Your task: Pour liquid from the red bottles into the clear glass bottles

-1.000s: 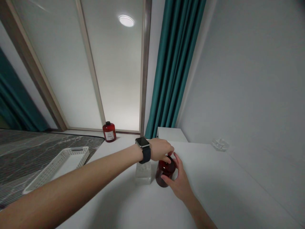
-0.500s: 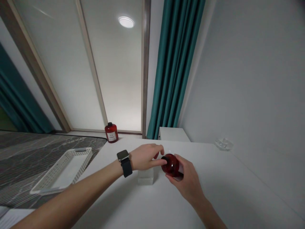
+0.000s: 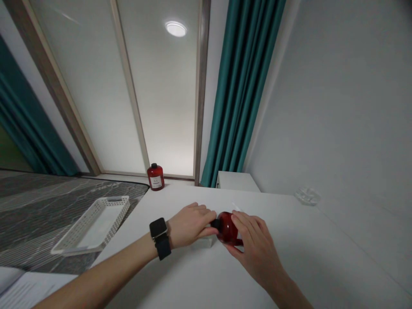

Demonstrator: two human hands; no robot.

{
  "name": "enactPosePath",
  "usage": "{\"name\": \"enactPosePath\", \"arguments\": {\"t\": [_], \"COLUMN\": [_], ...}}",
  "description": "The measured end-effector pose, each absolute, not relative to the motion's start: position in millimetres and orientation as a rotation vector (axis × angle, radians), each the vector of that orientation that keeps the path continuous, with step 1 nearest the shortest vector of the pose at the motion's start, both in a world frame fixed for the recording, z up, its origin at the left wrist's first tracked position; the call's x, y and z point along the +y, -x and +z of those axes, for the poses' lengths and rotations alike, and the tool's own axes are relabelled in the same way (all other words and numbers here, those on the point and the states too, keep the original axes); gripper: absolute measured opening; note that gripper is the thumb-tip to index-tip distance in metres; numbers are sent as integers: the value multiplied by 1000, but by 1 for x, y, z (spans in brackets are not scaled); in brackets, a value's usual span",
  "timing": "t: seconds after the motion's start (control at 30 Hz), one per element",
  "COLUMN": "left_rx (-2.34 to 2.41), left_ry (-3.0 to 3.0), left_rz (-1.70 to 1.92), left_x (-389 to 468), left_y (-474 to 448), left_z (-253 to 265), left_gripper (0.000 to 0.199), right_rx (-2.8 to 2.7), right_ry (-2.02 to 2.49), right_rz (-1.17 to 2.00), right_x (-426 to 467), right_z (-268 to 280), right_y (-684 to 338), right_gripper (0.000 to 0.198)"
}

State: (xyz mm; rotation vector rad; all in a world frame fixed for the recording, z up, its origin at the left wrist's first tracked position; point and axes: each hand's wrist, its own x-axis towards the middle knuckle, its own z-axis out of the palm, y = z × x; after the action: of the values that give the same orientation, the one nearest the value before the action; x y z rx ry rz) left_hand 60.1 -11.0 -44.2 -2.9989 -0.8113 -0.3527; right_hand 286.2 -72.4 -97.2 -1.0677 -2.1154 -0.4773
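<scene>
A red bottle (image 3: pixel 227 229) lies tilted over the white table, its black cap (image 3: pixel 215 224) pointing left. My right hand (image 3: pixel 255 240) is wrapped round the bottle's body, covering most of its pale label. Thumb and fingers of my left hand (image 3: pixel 192 225) are closed on the cap; a dark smartwatch is on that wrist. Under the left hand stands a clear, glass-like container (image 3: pixel 206 243), mostly hidden. A small clear, thin piece (image 3: pixel 236 206) shows just behind the bottle.
A second red bottle (image 3: pixel 156 177) with a black cap stands upright at the table's far left corner. To the left a white basket (image 3: pixel 93 227) rests on a grey surface, near an open book (image 3: pixel 35 288). A clear glass dish (image 3: pixel 307 196) sits at the right by the wall.
My left fingers have come from reaching at the cap to gripping it. The bottle has tipped further toward the left, and my right hand has shifted over its top side. The view has moved slightly.
</scene>
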Motion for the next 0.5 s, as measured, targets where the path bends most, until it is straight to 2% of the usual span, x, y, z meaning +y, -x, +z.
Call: {"name": "enactPosePath", "arguments": {"t": [0.13, 0.23, 0.5], "left_rx": [-663, -730, -1093], "left_ry": [2932, 2946, 3112], "left_rz": [-310, -320, -522], "left_x": [-10, -11, -18], "left_y": [-57, -55, -58], "left_z": [-48, -51, -59], "left_gripper": [32, 31, 33], "right_rx": [-2141, -2129, -2139], "right_ry": [1070, 1085, 1055], "right_rz": [-293, -236, -507], "right_x": [-73, -71, -71], "right_z": [-99, -101, -101], "right_y": [-286, -285, -282], "right_gripper": [64, 64, 56]}}
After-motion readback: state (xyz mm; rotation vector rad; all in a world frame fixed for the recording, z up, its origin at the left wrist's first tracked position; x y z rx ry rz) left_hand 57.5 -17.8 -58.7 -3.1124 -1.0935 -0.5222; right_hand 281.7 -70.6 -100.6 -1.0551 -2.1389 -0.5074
